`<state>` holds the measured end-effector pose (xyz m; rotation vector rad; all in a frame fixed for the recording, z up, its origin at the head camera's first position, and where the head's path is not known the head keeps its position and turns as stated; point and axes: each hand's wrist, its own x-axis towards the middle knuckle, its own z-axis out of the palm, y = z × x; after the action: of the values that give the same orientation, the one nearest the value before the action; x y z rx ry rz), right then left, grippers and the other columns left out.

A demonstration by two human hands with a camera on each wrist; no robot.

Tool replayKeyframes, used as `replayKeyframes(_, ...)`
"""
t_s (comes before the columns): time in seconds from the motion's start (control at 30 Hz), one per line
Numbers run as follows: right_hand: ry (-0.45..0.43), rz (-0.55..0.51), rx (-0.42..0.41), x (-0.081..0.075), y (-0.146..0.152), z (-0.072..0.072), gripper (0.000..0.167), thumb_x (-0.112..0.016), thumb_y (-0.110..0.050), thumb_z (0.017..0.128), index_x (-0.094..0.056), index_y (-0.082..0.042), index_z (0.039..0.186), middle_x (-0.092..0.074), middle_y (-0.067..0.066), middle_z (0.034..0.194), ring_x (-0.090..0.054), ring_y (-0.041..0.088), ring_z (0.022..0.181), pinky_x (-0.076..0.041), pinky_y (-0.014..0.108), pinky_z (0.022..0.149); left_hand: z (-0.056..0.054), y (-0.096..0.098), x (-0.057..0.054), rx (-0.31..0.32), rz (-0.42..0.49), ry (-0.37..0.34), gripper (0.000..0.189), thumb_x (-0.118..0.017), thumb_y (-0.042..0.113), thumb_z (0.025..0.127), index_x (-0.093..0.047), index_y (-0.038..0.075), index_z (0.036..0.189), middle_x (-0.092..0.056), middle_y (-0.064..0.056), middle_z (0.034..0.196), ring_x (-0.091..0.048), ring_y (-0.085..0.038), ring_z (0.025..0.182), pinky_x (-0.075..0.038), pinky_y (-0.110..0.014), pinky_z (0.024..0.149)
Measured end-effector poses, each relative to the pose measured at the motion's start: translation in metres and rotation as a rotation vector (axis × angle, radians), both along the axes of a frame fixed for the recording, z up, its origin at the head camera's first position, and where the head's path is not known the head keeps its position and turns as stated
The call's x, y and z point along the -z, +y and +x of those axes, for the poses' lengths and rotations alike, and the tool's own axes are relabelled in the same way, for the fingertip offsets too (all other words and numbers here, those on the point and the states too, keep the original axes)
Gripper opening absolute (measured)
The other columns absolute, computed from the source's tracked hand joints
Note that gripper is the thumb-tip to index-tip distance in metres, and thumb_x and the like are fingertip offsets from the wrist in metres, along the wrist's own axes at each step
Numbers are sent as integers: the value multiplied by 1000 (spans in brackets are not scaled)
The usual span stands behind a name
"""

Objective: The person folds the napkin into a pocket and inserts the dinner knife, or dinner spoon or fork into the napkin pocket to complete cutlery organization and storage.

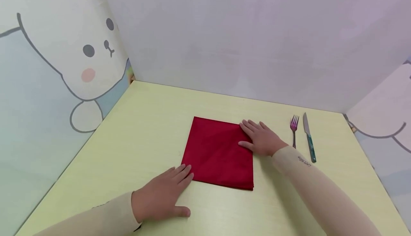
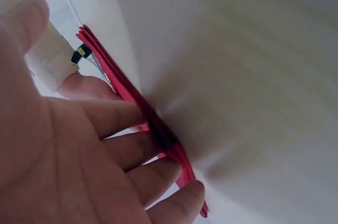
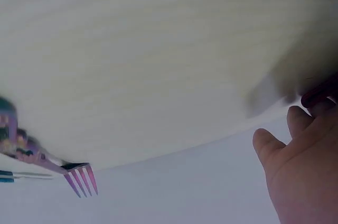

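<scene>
A red cloth napkin [image 1: 218, 154], folded into a flat square, lies in the middle of the table. My left hand [image 1: 163, 193] has its fingers straight, the fingertips resting on the napkin's near left corner and the thumb out over the table. In the left wrist view the layered edge of the napkin [image 2: 121, 78] runs along those fingers. At the far right corner, my right hand [image 1: 264, 139] lies with fingers extended on the cloth. Only a bit of the napkin [image 3: 319, 91] shows beside the right fingers in the right wrist view.
Right of the right hand lie a fork [image 1: 294, 125] and a knife with a green handle [image 1: 310, 143], its blade pointing to the back. The fork's lower end is hidden behind the right sleeve. Printed fabric walls [image 1: 224, 43] border the pale wooden table [image 1: 144, 122].
</scene>
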<state>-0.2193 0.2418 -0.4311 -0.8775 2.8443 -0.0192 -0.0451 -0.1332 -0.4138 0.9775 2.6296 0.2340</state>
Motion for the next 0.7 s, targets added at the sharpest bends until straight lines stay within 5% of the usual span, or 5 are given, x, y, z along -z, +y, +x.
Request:
replayKeyframes(0.4, 67, -39, -150, 13, 8, 6, 82, -47, -63, 103, -27, -12, 164, -22, 12, 169, -17, 35, 156, -11, 51, 125, -4, 3, -7, 52, -32, 51, 86, -64, 62, 95, -44, 7, 157, -34, -12, 165, -29, -31, 153, -29, -47, 121)
replayKeyframes(0.6, 64, -60, -186, 12, 6, 13, 79, -50, -61, 103, -33, -11, 163, -25, 15, 168, -23, 37, 154, -13, 51, 125, -25, 3, -4, 209, -132, 240, 73, -69, 46, 97, -47, 9, 155, -37, -13, 163, -30, -32, 152, -27, -42, 122)
replayKeyframes(0.7, 81, -54, -195, 12, 5, 14, 79, -51, -59, 103, -34, -9, 162, -26, 17, 167, -24, 38, 153, -14, 51, 125, -37, 3, -2, 267, -145, 261, 65, -67, 38, 100, -47, 11, 156, -36, -10, 164, -29, -31, 153, -26, -39, 122)
